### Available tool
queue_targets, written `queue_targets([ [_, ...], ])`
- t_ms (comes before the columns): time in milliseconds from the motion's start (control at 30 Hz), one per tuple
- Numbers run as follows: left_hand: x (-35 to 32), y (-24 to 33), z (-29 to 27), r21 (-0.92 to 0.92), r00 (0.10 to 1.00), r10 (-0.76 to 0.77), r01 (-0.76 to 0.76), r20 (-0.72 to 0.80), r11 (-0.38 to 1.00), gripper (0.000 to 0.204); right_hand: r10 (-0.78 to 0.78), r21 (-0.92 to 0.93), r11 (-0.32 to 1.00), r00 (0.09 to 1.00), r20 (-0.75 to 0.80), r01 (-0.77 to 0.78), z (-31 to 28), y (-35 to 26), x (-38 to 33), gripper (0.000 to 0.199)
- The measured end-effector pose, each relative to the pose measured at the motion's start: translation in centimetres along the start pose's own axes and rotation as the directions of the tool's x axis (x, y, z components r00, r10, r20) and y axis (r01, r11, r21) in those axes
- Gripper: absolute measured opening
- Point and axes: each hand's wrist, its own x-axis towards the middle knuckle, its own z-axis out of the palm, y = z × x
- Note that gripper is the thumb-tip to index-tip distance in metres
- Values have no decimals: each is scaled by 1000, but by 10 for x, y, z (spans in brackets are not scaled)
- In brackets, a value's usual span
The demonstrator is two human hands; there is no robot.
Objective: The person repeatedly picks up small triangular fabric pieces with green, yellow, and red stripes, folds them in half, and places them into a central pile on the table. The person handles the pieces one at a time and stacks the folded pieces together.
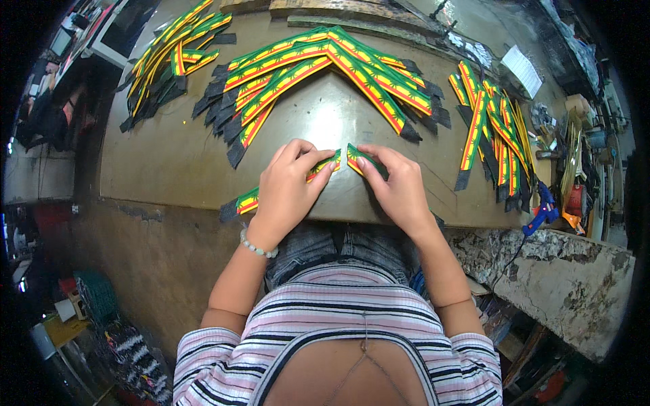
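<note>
My left hand [287, 183] pinches the slanted end of a green, yellow and red printed fabric strip [248, 202] between thumb and fingers. The strip runs under that hand toward the lower left and finishes in a black end. Opposite it, my right hand [401, 186] grips a matching strip [353, 160], mostly covered by the fingers. The two slanted ends face each other with a narrow gap between them, close to the table's front edge. Beyond my hands lies a stack of strips joined into peaked V shapes [365, 76], with black ends on both sides.
Loose strips form a pile [177, 59] at the table's far left and another [477, 128] at the right. A blue glue gun [544, 208] with a cord sits at the right edge. White paper [521, 70] and wooden boards [359, 9] lie at the back of the brown table [156, 162].
</note>
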Motion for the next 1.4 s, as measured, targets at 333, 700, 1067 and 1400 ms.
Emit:
queue_targets([
  [333,-1,-1,7,3,998,12,-11,-70,1000,20,39,-97,994,999,-9,-39,12,1,-6,20],
  [700,-1,0,11,3,995,11,-10,-98,1000,18,58,-223,974,996,63,-42,12,-9,-1,21],
  [1067,-2,2,13,22,995,31,-29,-95,999,19,-94,-202,974,995,32,99,26,-2,-9,35],
  [1400,-1,2,12,-4,996,-8,8,-89,1000,18,-54,-192,978,989,139,80,20,-10,-7,46],
])
